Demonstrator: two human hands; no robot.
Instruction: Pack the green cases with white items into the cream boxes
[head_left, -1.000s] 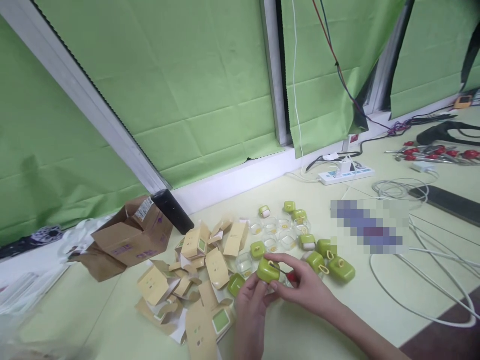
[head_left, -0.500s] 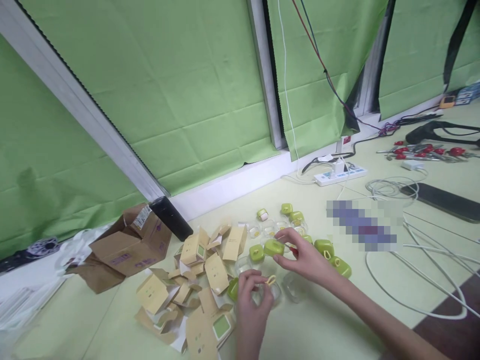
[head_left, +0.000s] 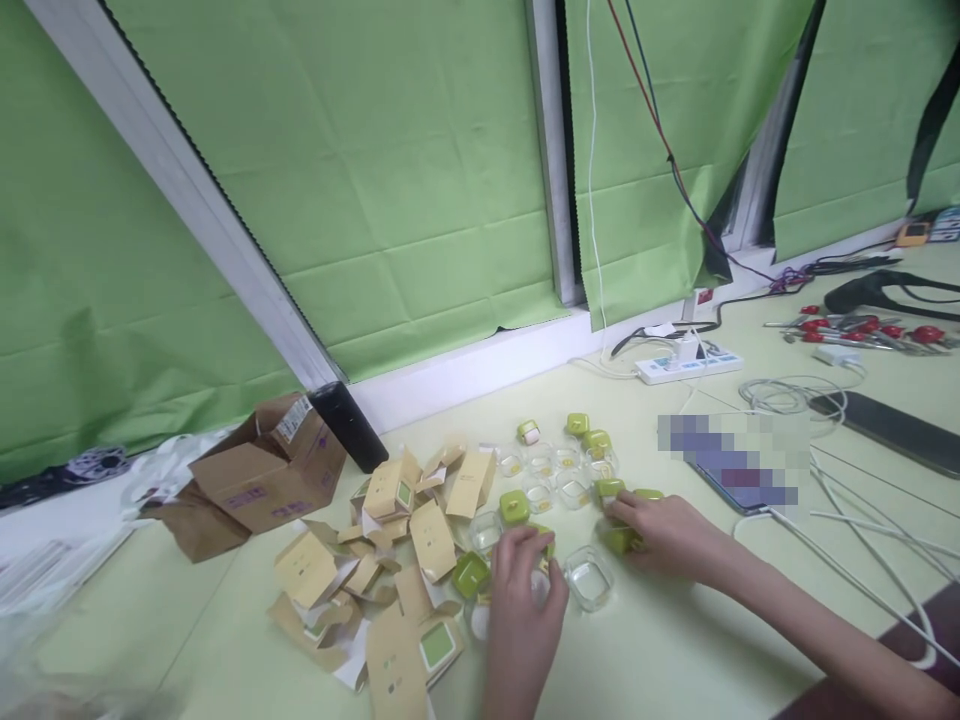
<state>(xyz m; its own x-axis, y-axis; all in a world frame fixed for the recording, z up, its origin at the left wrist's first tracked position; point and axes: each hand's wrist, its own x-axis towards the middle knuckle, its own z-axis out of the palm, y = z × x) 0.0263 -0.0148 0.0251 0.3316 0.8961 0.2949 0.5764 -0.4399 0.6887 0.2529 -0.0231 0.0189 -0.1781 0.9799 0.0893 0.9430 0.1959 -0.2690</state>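
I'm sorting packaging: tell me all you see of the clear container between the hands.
The clear container is squarish, with rounded corners and a bright rim, and looks like plastic. It lies on the pale table, which shows through it, close beside the left hand and apart from the right hand. Neither hand holds it. Whether it has a lid is unclear.

Glossy plastic cases (head_left: 514, 507), clear plastic shells (head_left: 589, 580), matt paperboard cartons (head_left: 433, 540), dull cardboard box (head_left: 247, 485)

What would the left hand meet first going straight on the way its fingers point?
Probably the green piece just beyond the fingertips and partly hidden by the left hand; depth is unclear, so they may already touch.
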